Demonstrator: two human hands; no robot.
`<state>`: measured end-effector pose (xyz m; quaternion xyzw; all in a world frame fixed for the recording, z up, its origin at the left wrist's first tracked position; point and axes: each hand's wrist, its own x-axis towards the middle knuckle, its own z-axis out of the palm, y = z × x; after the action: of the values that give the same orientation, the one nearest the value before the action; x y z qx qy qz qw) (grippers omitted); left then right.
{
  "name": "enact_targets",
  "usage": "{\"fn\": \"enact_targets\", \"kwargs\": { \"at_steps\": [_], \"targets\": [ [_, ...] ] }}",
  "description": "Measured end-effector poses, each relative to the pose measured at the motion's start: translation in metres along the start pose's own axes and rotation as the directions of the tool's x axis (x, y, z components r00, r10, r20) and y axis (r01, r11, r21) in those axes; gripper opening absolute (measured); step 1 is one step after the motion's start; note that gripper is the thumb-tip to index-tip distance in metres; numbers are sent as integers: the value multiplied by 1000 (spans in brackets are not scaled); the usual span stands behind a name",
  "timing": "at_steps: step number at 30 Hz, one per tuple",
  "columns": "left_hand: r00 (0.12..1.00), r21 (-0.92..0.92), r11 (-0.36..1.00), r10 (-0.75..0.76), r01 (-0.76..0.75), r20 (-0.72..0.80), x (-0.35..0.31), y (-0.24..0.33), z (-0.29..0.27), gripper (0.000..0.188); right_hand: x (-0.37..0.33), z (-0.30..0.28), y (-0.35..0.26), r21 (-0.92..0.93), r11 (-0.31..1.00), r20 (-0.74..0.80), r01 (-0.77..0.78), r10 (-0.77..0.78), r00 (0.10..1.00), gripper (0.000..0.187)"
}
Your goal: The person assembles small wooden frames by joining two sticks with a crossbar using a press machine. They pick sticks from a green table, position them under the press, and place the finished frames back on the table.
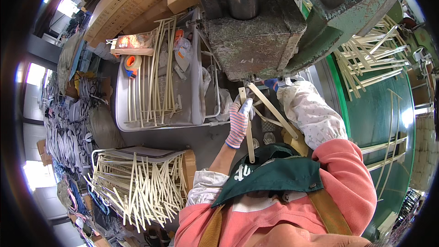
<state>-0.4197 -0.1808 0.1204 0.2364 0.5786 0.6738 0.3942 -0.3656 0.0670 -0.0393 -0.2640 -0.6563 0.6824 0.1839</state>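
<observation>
- The press block [249, 41], a rusty grey mass of metal at the top centre, serves as the landmark; the work happens just below its lower edge.
- The left hand [240, 121], in a striped knit glove, is closed around a cream strip [249, 132] that runs from just under the press block down toward the person's chest.
- This cream strip looks thin, flat and long. Judging by its look, it is light and somewhat springy, stiff enough to keep its line but likely to flex if held only at one end; the hand's grip near its upper part, close to the press block, seems a sound place to steer it.
- A second strip [274, 112] slants from under the press block down to the right, crossing in front of the right forearm.
- The right hand [275, 83], in a blue glove, sits just under the block's lower right corner; whether it grips anything cannot be told, as the floral sleeve cover [311, 114] and the block hide most of it.
- The left forearm rises steeply from the lower edge, wrist straight; the right arm is bent sharply at the elbow, reaching up and inward.
- Left of the press block lies a grey tray [123, 110] with more strips; below it, a loose pile of strips [137, 187].
</observation>
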Motion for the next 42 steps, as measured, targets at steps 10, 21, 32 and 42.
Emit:
{"fn": "enact_targets", "kwargs": {
  "at_steps": [10, 21, 32, 42],
  "targets": [
    [999, -89, 995, 46, -45, 10, 11, 9, 1, 22, -5, 6, -6, 61, 998, -7, -6, 7, 1000, 19],
    [998, -69, 998, -16, 12, -59, 16, 9, -7, 28, -35, 23, -59, 184, 982, 275, 44, -94, 957, 17],
    [1000, -208, 978, -1, 1, 0, 15, 11, -3, 33, -89, 56, -116, -604, 717, 144, 348, -331, 933, 33],
    [998, -161, 987, 26, -16, 61, 28, 6, -8, 23, -97, 74, -126, -12, 998, 40, -64, 65, 997, 22]
  ]
}}
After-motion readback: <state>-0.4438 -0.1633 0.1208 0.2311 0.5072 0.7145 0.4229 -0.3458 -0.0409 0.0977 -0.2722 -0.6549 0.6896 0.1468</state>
